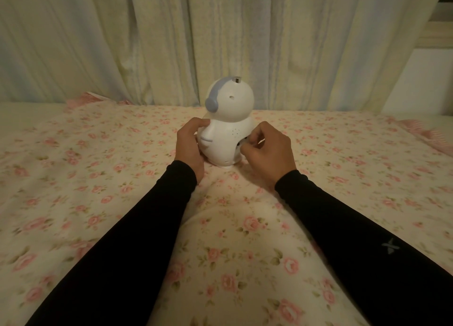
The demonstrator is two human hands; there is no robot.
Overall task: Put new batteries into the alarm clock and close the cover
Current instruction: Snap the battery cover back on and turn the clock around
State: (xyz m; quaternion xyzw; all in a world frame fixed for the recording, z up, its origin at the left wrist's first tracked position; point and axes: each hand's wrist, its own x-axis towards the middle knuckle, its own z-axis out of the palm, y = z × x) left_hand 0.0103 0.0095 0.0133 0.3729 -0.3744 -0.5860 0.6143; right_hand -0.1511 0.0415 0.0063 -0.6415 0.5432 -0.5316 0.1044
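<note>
A white alarm clock [226, 122] shaped like a round figure with blue headphones stands upright on the flowered bedspread [98, 178], its back with small speaker holes turned toward me. My left hand [190, 145] grips its left side. My right hand [268, 151] is curled against its lower right side, fingertips pinched at the body; I cannot see what they touch. No batteries or cover show in view.
Pale curtains [171, 39] hang right behind the clock. A pink striped pillow edge [431, 137] lies at the far right. My covered knees raise the bedspread between my black sleeves [137, 240].
</note>
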